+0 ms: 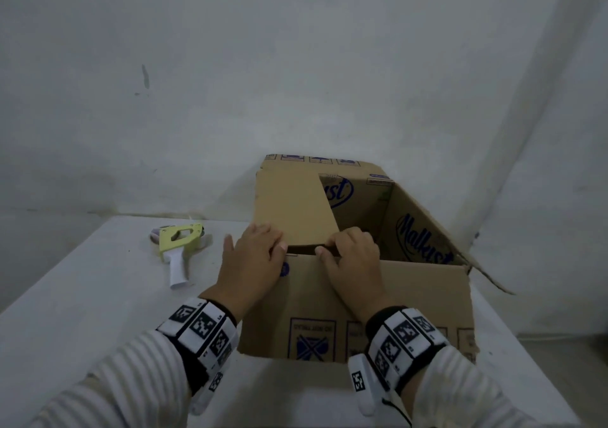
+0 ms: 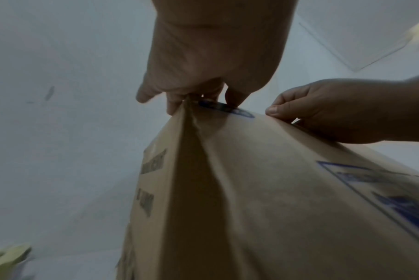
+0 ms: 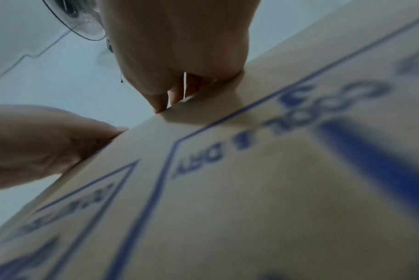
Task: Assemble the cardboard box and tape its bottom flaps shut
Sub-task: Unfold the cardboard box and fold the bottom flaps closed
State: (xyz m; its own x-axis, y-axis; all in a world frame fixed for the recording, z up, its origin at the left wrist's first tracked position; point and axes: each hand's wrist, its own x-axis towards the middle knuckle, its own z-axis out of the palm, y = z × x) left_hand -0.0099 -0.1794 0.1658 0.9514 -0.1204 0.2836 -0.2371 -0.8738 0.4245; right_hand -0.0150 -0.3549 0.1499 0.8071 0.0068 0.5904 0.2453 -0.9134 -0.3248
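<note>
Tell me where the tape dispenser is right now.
In the head view the tape dispenser lies on the white table, left of the cardboard box, beyond the left hand, untouched.

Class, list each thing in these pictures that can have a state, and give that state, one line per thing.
cardboard box: stands on the table, open on top, untaped.
left flap: partly folded over the opening.
right flap: splayed outward.
tape dispenser: lying on the table, untouched.
left hand: grips the box's near edge.
right hand: grips the same edge.

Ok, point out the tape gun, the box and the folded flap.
tape gun (image 1: 179,240): head view, on its yellow body.
box (image 1: 378,299): head view, on its near outer wall.
flap (image 1: 292,210): head view, on its plain brown face.
</note>
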